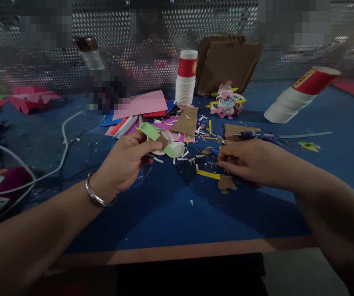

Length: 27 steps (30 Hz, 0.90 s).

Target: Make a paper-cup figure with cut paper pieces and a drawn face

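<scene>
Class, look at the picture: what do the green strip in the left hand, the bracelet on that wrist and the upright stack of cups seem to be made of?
The green strip: matte coloured paper, thin with cut edges.
The bracelet: probably metal, polished, given its silvery glints.
The stack of cups: likely paper, matte white with a red printed band; plastic is possible.

A blue table [171,213] with a wooden front edge is filling the frame. Paper scraps [195,156] are lying scattered at the centre, with a yellow strip [208,174] and a brown scrap [226,183] lying just below them. Coloured sheets [143,105] and markers [124,125] are lying centre left, a cup stack [185,82] is standing at upper centre, a second stack [297,96] is lying on its side at upper right, and a white cable [64,139] is running down the left
</scene>
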### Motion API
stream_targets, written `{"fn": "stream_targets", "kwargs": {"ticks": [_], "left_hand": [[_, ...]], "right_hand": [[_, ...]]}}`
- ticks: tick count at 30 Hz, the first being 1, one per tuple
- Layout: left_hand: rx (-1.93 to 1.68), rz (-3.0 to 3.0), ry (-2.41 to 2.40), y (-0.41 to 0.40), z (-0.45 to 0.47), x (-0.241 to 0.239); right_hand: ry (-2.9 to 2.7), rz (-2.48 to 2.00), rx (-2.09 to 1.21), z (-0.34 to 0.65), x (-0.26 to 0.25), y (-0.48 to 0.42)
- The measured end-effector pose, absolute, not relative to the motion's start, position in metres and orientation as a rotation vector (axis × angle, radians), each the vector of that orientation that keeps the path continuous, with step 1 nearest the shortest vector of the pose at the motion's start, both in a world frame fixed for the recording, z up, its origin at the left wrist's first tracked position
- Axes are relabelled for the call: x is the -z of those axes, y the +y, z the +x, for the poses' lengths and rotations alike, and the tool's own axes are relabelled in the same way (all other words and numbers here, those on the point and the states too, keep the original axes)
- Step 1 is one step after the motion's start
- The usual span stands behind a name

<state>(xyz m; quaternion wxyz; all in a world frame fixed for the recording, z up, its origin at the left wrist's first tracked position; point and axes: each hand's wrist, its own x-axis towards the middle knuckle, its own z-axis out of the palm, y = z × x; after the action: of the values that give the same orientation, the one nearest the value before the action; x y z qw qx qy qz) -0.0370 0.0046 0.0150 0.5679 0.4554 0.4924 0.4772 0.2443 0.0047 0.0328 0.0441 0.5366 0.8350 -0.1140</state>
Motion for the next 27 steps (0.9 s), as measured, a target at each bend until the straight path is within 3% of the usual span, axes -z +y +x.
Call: {"fn": "stream_targets", "kwargs": {"ticks": [16,27], "left_hand": [[-1.196,1.043,1.162,0.012,-0.039,-0.014],[-1.311,0.970,1.146,0.016,-0.037,-0.016]], "right_hand": [[3.021,2.074,0.365,0.252,-0.027,0.007],[3.053,1.524,0.425,0.210,-0.025,0.018]]}}
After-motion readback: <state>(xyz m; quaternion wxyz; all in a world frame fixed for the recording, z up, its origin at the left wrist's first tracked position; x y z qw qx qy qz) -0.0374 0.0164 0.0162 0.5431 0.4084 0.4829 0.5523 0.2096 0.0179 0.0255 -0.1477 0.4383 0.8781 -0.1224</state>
